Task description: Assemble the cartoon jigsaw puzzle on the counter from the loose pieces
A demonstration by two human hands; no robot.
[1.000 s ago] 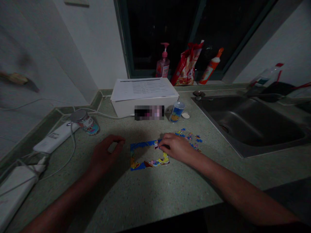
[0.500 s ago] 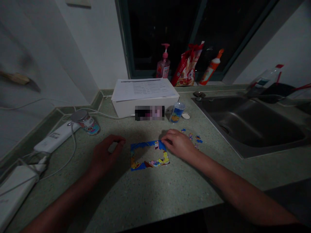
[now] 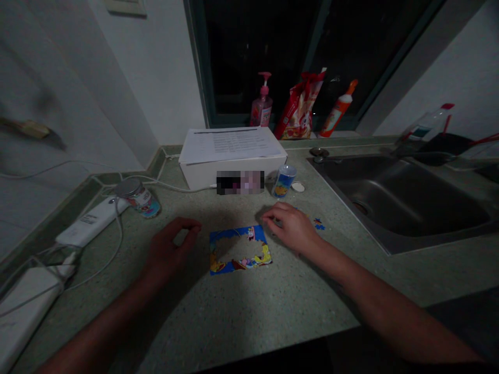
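A jigsaw puzzle border (image 3: 217, 268), blue and yellow with cartoon figures, lies flat on the counter with bare countertop showing in its middle. My left hand (image 3: 169, 249) rests just left of it, thumb and forefinger tips together in a loop, with no object visible between them. At the puzzle's upper right corner, slightly apart from it, hovers my right hand (image 3: 292, 226). Its fingers are bent, with a gap between thumb and forefinger, and I see nothing in it. Loose puzzle pieces (image 3: 319, 224) lie beyond the right hand, which partly hides them.
Behind the puzzle stand a white box (image 3: 202, 174) with papers on it and a blue can (image 3: 284, 182), its lid (image 3: 298, 187) beside it. A jar (image 3: 142, 200), a power strip (image 3: 91, 221) and cables are at left. A metal sink (image 3: 409, 192) lies right.
My right hand has shifted slightly right and away from the puzzle's corner, covering more of the loose pieces. My left hand and the puzzle border have stayed put.
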